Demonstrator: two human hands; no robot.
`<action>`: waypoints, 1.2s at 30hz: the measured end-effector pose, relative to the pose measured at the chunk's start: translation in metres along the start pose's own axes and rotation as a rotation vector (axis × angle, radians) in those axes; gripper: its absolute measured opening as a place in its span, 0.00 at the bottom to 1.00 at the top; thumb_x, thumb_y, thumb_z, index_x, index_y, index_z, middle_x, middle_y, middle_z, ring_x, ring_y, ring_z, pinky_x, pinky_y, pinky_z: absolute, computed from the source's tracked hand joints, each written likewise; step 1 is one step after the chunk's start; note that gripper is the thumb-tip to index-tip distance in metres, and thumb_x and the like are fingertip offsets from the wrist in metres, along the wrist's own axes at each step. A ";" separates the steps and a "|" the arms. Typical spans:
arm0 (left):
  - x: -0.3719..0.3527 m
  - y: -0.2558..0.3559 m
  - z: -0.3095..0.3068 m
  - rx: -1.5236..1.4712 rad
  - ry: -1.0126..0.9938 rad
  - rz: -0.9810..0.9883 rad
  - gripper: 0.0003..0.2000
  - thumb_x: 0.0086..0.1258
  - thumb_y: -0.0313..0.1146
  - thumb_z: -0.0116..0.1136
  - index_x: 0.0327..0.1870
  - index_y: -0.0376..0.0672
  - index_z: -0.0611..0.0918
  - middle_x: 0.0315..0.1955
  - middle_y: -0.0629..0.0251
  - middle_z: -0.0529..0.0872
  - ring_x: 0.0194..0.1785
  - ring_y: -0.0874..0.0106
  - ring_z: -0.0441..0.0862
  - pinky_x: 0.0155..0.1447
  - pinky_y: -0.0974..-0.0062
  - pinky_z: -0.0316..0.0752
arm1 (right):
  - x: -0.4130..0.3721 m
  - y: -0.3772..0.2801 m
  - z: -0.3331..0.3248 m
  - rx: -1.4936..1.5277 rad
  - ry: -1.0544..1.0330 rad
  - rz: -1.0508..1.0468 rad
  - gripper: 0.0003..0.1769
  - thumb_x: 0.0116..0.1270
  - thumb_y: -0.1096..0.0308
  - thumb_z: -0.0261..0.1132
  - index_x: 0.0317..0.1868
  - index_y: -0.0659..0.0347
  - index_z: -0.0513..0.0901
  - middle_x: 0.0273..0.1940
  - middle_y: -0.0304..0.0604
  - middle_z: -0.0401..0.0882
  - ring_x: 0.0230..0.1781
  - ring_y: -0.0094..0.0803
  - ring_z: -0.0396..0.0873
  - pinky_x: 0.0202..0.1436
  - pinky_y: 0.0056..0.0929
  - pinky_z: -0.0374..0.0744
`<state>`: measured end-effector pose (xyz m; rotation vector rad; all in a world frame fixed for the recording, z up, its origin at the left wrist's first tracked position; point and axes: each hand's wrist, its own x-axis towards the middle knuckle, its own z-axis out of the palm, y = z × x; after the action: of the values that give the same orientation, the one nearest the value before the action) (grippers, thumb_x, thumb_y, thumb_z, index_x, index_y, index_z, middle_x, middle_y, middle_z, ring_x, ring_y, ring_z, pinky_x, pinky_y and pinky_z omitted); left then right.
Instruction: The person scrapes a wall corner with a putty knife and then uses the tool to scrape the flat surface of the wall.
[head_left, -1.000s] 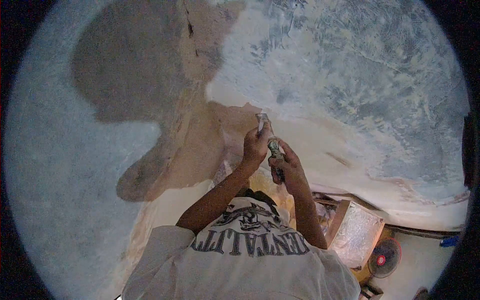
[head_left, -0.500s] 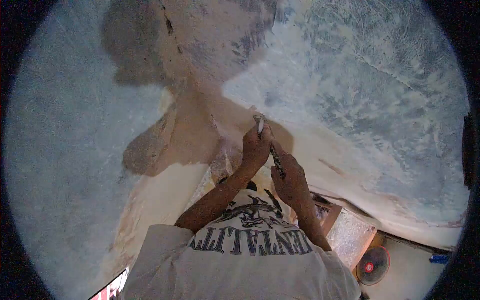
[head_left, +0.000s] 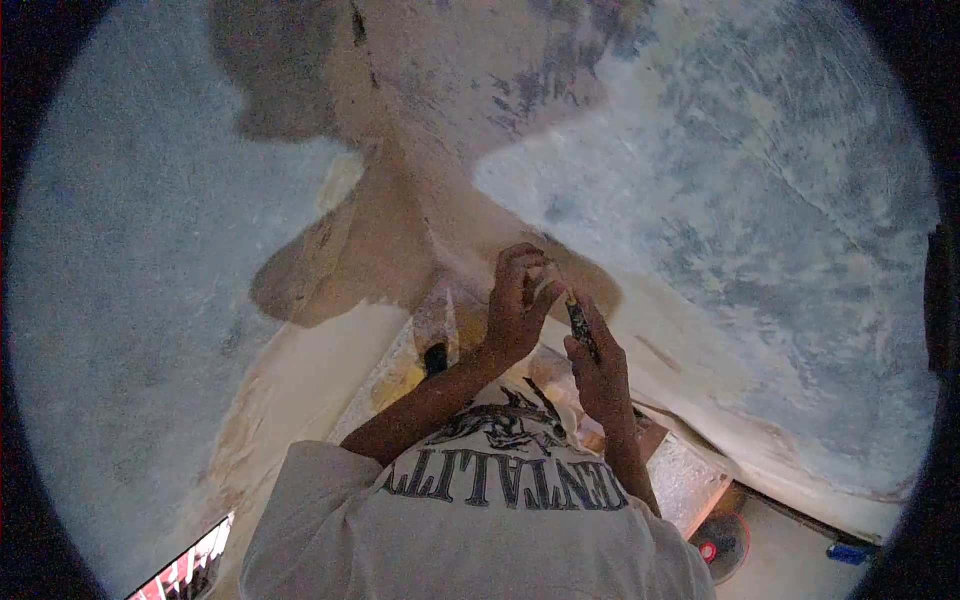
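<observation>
My right hand [head_left: 603, 372] is closed round the dark, light-speckled handle of a slim tool [head_left: 581, 328]. A small yellowish part shows at the handle's upper end; the working end is too blurred to name. Just left of it, my left hand [head_left: 520, 305] has bent fingers, with a gap between them and the thumb. The thumb is close to the tool's upper end; whether it touches cannot be made out. Both hands are in front of a rough wall corner [head_left: 450, 245] with patchy beige plaster, and the shadow of my head and arms falls across it.
Blue-grey mottled wall surfaces [head_left: 150, 250] spread to both sides. A dark crack [head_left: 358, 25] runs down the upper part. Below right are a red-centred fan [head_left: 725, 548], a silvery panel [head_left: 688, 480] and a blue object [head_left: 850, 553]. A bright opening [head_left: 190, 560] shows at lower left.
My left hand has loosened from round the tool and its fingers have spread from the thumb. My right hand, still gripping the handle, has moved slightly right and down. The view has shifted a little.
</observation>
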<state>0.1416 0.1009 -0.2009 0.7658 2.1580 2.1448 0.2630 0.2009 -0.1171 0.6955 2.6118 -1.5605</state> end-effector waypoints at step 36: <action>0.011 0.018 -0.051 -0.115 -0.303 -0.292 0.27 0.77 0.44 0.55 0.71 0.37 0.69 0.51 0.50 0.86 0.49 0.64 0.86 0.54 0.66 0.80 | 0.045 -0.036 0.046 -0.283 -0.001 -0.044 0.32 0.74 0.73 0.54 0.77 0.57 0.59 0.39 0.63 0.84 0.38 0.59 0.84 0.39 0.47 0.80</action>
<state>0.1202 0.0555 -0.1768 0.6681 1.8477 1.8541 0.1992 0.1637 -0.1207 0.6175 2.7843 -1.1627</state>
